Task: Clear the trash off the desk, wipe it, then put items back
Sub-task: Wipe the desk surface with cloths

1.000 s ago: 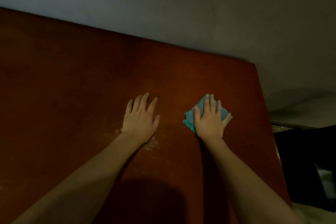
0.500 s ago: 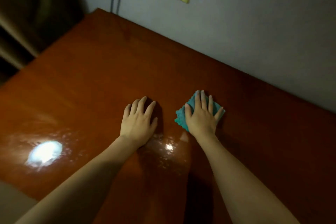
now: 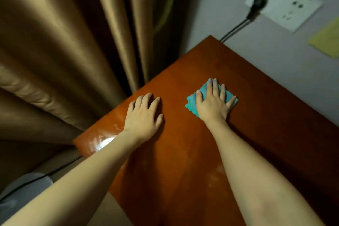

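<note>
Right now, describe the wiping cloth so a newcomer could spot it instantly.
Find the reddish-brown desk beside the tan curtain. Two hands lie flat on it; the cloth is pinned under the right hand. It is the only teal thing, with scalloped edges.

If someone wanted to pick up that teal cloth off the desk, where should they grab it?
Probably the scalloped left edge of the teal cloth, pinched from the left side. It lies flat on the reddish-brown wooden desk with the right hand pressing flat on its middle, so only that edge and the corners show free.
</note>
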The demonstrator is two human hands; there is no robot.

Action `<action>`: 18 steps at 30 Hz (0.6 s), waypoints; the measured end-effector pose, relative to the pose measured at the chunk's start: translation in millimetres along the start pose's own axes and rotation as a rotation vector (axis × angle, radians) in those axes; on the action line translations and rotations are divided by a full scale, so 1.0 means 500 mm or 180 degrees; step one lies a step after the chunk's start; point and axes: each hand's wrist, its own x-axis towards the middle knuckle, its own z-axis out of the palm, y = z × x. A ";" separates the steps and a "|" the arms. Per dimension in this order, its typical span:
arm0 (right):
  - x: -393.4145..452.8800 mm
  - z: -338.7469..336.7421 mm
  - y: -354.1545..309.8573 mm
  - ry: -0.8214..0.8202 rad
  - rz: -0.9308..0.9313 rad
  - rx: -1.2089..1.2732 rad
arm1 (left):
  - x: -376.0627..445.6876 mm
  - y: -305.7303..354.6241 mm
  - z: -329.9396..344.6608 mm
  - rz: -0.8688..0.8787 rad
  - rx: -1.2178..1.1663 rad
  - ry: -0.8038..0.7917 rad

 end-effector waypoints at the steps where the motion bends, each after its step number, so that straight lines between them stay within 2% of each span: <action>1: 0.016 0.000 -0.028 0.0000 -0.0045 -0.0013 | 0.002 -0.025 -0.004 -0.0028 -0.0017 0.0005; 6: 0.073 0.000 -0.144 -0.0027 -0.0244 -0.0004 | 0.006 -0.092 -0.016 0.0169 -0.0002 -0.0037; 9: 0.091 0.003 -0.193 -0.0006 -0.0352 -0.0024 | 0.004 -0.117 -0.017 0.0085 -0.0058 -0.0028; 18: 0.047 0.008 -0.225 -0.0074 -0.1175 -0.0102 | -0.029 -0.087 -0.005 -0.0281 -0.0180 0.0129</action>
